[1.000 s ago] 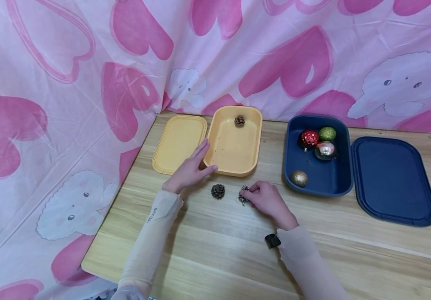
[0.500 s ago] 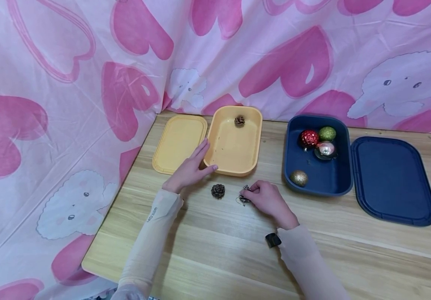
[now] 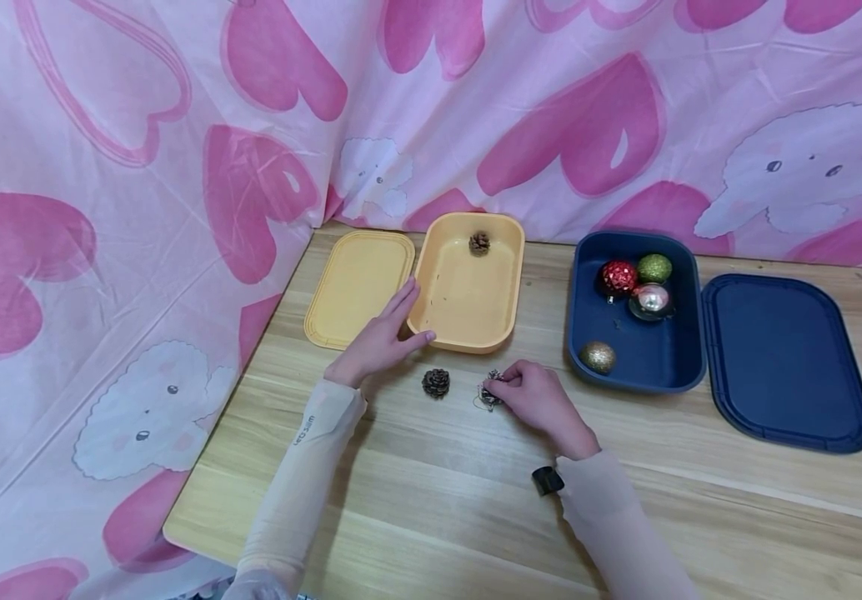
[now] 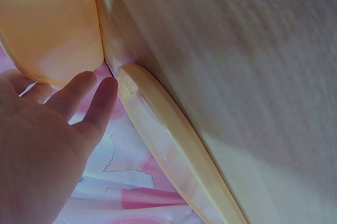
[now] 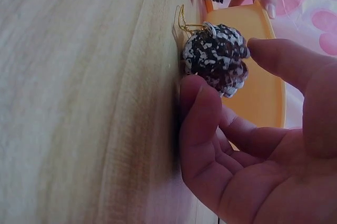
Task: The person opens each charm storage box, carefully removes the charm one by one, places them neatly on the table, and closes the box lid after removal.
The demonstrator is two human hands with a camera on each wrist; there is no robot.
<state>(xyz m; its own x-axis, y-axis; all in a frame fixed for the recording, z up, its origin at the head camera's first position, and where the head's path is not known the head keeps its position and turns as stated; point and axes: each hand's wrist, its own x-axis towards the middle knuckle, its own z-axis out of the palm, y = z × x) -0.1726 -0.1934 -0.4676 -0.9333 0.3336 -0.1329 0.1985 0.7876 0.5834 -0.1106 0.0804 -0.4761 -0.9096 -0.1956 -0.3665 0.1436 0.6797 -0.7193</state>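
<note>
Left hand (image 3: 377, 343): fingers extended, thumb spread, at yellow box (image 3: 470, 307).
Right hand (image 3: 541, 402): thumb and fingers pinching white-tipped pinecone (image 5: 215, 58).

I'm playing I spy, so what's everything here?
Table: 1, light brown, front
Curtain: 1, pink, behind table
Yellow box: 1, yellow, on table
Yellow lid: 1, yellow, beside box
Blue box: 1, navy, on table
Blue lid: 1, navy, beside box
Baubles: 4, red, green, silvery, gold, in blue box
Boxed cone: 1, brown, yellow box
Dark cone: 1, brown, on table
Snowy cone: 1, brown and white, by dark cone
Wristband: 1, black, right wrist
Sleeves: 2, beige, bottom edge
Left hand: 1, at yellow box
Right hand: 1, holding snowy cone
</note>
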